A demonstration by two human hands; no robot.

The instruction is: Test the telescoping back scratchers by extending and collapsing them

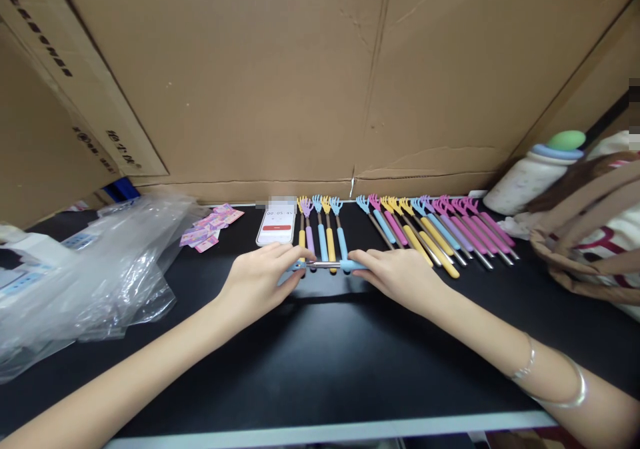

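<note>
Both my hands hold one blue back scratcher (327,265) crosswise above the black table (320,362). My left hand (260,279) pinches its claw end, and my right hand (395,274) grips the blue handle end; the thin metal shaft shows between them. Just behind it a small row of scratchers (323,225) lies with yellow, purple and blue handles. A larger row of scratchers (440,229) in blue, pink, yellow and purple lies to the right.
A phone (277,225) with a lit screen lies behind my left hand. Small pink cards (210,227) and crumpled clear plastic bags (95,269) sit at left. A white bottle (535,172) and a woven bag (590,242) stand at right. Cardboard walls (300,75) close the back.
</note>
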